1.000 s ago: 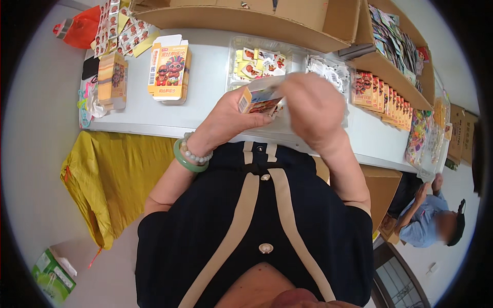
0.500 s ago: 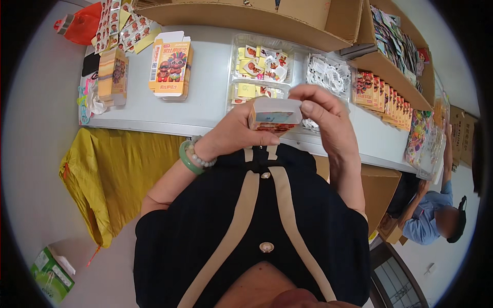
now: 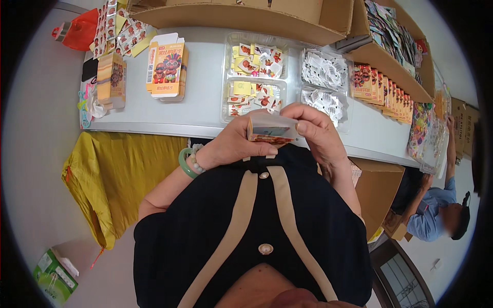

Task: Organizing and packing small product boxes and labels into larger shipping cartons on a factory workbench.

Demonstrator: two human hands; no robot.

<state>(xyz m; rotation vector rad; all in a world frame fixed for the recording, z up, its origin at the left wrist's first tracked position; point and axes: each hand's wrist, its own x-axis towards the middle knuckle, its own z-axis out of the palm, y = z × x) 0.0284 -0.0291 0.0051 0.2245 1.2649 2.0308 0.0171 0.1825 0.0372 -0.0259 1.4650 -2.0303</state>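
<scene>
In front of my chest, my left hand [image 3: 230, 140] wraps around a small printed carton [image 3: 269, 137], its thumb along the near side and its fingers behind. The carton's end faces up with its white flap standing; the inside is partly visible, and I cannot make out what is in it. My right hand [image 3: 324, 134] is closed at the carton's right edge, thumb and fingers pinching the white flap. Beyond the hands, a clear tray [image 3: 226, 77] holds small character stickers and yellow slips. Another clear tray [image 3: 351, 92] beside it holds small white packets.
A stack of flattened orange cartons [image 3: 167, 66] and another bundle [image 3: 111, 77] lie at left. Filled-looking orange cartons [image 3: 377, 87] stand in a row at right. Large cardboard boxes [image 3: 231, 21] line the back. A co-worker [image 3: 436, 210] is at far right; a yellow cloth [image 3: 123, 179] hangs below the table edge.
Both hands and the carton have come slightly nearer to my body. My right hand has moved down and left, its fingers closing in on the flap. The white packets are less covered.
</scene>
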